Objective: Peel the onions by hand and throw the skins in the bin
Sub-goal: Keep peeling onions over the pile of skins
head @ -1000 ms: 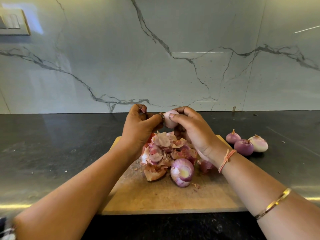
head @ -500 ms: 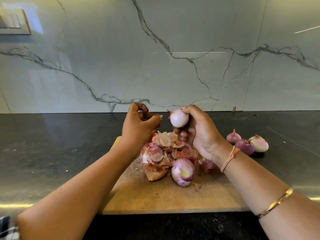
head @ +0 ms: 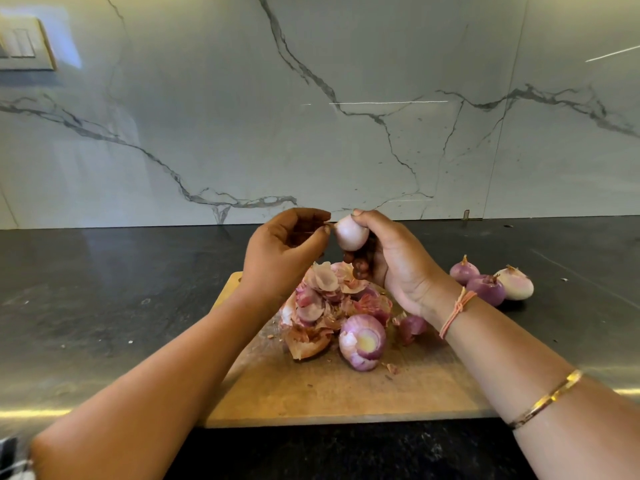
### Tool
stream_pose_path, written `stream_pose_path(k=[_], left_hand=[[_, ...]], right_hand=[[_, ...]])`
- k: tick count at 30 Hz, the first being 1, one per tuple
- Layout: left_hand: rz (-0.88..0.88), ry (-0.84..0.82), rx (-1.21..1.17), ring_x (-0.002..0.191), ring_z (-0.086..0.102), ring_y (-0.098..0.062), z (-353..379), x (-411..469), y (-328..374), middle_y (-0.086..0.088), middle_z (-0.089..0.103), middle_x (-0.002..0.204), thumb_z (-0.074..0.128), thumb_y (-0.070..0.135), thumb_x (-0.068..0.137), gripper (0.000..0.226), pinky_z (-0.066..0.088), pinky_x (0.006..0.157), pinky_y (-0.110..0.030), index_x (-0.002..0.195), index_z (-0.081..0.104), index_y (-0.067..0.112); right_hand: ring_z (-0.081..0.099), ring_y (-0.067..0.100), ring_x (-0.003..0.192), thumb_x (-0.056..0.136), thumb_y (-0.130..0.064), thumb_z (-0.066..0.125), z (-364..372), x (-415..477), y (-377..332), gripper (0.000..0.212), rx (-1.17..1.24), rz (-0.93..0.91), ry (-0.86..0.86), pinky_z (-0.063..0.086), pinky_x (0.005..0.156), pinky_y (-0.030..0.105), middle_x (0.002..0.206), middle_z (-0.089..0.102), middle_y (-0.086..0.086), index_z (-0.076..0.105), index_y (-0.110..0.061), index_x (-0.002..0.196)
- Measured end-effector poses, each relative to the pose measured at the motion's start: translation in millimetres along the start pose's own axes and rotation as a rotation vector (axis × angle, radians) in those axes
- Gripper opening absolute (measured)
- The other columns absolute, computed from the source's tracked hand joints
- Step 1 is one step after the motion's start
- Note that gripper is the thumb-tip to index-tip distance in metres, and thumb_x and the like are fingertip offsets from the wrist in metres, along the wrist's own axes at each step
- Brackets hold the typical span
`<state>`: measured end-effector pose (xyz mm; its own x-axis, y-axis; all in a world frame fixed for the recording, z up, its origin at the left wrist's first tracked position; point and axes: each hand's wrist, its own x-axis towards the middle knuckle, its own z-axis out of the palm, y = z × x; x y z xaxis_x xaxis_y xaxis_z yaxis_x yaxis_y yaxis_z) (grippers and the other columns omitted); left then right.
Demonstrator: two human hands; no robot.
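Observation:
My right hand [head: 394,261] grips a small pale peeled onion [head: 350,233] above the wooden cutting board [head: 332,393]. My left hand [head: 282,251] is beside it, thumb and fingertips pinching at the onion's tip on its left side. Below both hands lies a heap of pink and brown onion skins [head: 322,299] on the board. A larger purple onion [head: 362,341] with a cut end lies in front of the heap. Three peeled onions [head: 491,282] sit on the dark counter to the right. No bin is in view.
The board lies on a dark stone counter [head: 104,289] against a white marble wall [head: 346,116]. A switch plate [head: 20,43] is on the wall at upper left. Small skin scraps [head: 391,368] lie on the board.
My right hand has turned the onion so its pale side faces me. My left hand drew apart from it, then came back to pinch at its tip.

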<state>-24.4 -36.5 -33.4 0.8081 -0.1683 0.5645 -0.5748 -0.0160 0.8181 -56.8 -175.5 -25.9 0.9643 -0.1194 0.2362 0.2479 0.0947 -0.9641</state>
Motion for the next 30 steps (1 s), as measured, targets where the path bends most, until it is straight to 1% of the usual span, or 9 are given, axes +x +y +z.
stream_pose_path(k=[5, 9, 12, 17, 20, 22, 25, 27, 30], left_hand=[[0.137, 0.014, 0.197, 0.071, 0.066, 0.000, -1, -2, 0, 0.014, 0.070, 0.080, 0.066, 0.007, 0.086, 0.023, 0.056, 0.072, -0.021, 0.086, 0.068, 0.029], [0.167, 0.059, 0.249, 0.067, 0.066, -0.006, -1, -2, 0, 0.012, 0.069, 0.074, 0.065, 0.005, 0.084, 0.022, 0.057, 0.069, -0.026, 0.081, 0.068, 0.027], [0.119, 0.085, 0.217, 0.067, 0.068, -0.011, 0, -1, 1, 0.010, 0.070, 0.070, 0.065, 0.005, 0.084, 0.026, 0.058, 0.070, -0.030, 0.075, 0.067, 0.030], [-0.015, 0.110, 0.070, 0.073, 0.071, -0.017, 1, 3, 1, 0.003, 0.073, 0.071, 0.064, 0.004, 0.084, 0.024, 0.059, 0.076, -0.039, 0.074, 0.070, 0.025], [-0.131, 0.137, -0.151, 0.065, 0.070, -0.011, 1, 6, 3, 0.003, 0.071, 0.064, 0.059, -0.001, 0.087, 0.019, 0.058, 0.066, -0.024, 0.076, 0.068, 0.012], [-0.192, 0.193, -0.281, 0.061, 0.068, -0.009, -6, 11, 4, 0.003, 0.070, 0.061, 0.056, -0.001, 0.090, 0.018, 0.055, 0.061, -0.018, 0.078, 0.066, 0.007], [-0.210, 0.194, -0.276, 0.062, 0.069, -0.010, -11, 14, 1, 0.002, 0.070, 0.064, 0.056, 0.000, 0.091, 0.018, 0.055, 0.061, -0.018, 0.079, 0.067, 0.008], [-0.215, 0.144, -0.221, 0.064, 0.069, -0.011, -8, 11, 0, 0.000, 0.071, 0.066, 0.057, 0.001, 0.091, 0.017, 0.054, 0.061, -0.017, 0.079, 0.068, 0.008], [-0.201, 0.080, -0.150, 0.067, 0.069, -0.015, -5, 7, -2, -0.004, 0.072, 0.071, 0.058, 0.006, 0.091, 0.016, 0.056, 0.064, -0.021, 0.080, 0.070, 0.009]], right_hand=[[0.040, 0.012, 0.053, 0.096, -0.036, 0.050, -1, 1, 2, 0.030, -0.104, -0.029, 0.001, 0.030, 0.052, 0.026, 0.065, 0.050, 0.005, 0.061, -0.010, 0.085], [0.043, 0.009, 0.051, 0.089, -0.038, 0.058, -1, 2, 4, 0.028, -0.102, -0.049, -0.012, 0.031, 0.051, 0.025, 0.066, 0.051, 0.003, 0.063, -0.010, 0.085], [0.044, 0.011, 0.052, 0.073, -0.042, 0.057, 1, 3, 4, 0.033, -0.087, -0.076, -0.016, 0.032, 0.049, 0.023, 0.067, 0.052, 0.005, 0.063, -0.011, 0.083], [0.041, 0.012, 0.049, 0.073, -0.038, 0.053, 6, 4, 7, 0.029, -0.035, -0.122, -0.005, 0.030, 0.052, 0.027, 0.065, 0.050, 0.008, 0.063, -0.011, 0.079], [0.039, 0.008, 0.045, 0.074, -0.035, 0.048, 7, 4, 8, 0.030, 0.052, -0.138, -0.009, 0.030, 0.050, 0.024, 0.062, 0.051, 0.006, 0.063, -0.010, 0.081], [0.037, 0.007, 0.044, 0.083, -0.031, 0.046, 3, 4, 5, 0.030, 0.110, -0.138, -0.010, 0.031, 0.049, 0.021, 0.059, 0.052, 0.006, 0.063, -0.007, 0.088], [0.036, 0.007, 0.045, 0.094, -0.025, 0.040, -3, 4, 2, 0.030, 0.110, -0.146, -0.002, 0.032, 0.048, 0.020, 0.060, 0.051, 0.007, 0.062, -0.004, 0.093], [0.037, 0.008, 0.048, 0.086, -0.030, 0.045, -4, 4, 2, 0.032, 0.091, -0.144, 0.014, 0.032, 0.048, 0.019, 0.066, 0.052, 0.009, 0.061, -0.004, 0.095], [0.044, 0.016, 0.061, 0.074, -0.033, 0.044, -3, 5, 4, 0.031, -0.025, -0.184, 0.034, 0.035, 0.049, 0.020, 0.081, 0.056, 0.008, 0.063, -0.012, 0.087]])
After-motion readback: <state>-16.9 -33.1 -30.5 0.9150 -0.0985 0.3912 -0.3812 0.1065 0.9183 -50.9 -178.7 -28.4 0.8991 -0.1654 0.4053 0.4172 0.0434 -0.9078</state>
